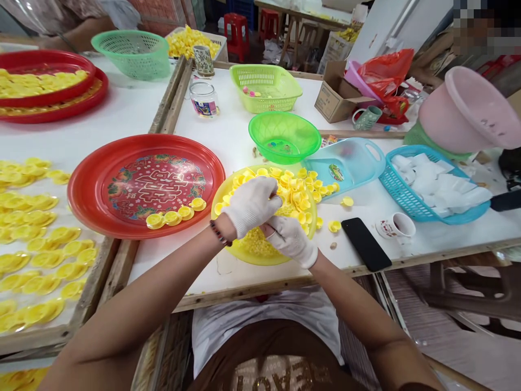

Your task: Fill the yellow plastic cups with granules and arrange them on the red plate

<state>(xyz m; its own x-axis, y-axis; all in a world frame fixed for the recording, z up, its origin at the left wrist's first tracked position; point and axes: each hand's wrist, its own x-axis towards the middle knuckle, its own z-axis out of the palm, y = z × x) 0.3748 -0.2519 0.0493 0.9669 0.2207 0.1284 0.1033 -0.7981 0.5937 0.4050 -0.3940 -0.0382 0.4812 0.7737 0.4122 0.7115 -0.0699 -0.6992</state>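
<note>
My left hand [253, 203], in a white glove, is closed above a round yellow basin [314, 217]. Close beside it my right hand [293, 239], also gloved, is closed with a thin dark tool between its fingers. What my left fingers pinch is too small and hidden to name. Small yellow cups [299, 195] and finer yellow pieces [254, 243] fill the basin under both hands. To the left lies a red tray [93, 190] with several yellow cup-and-saucer pieces [172, 218] along its near edge.
Behind the basin stand a green bowl [285, 136] and a lime basket [266, 89]. A blue tray [358, 160], black phone [366, 244], mug [401, 225] and blue basket [431, 209] are right. Yellow pieces [28, 233] cover the left table. Another person's arm [87, 33] shows far left.
</note>
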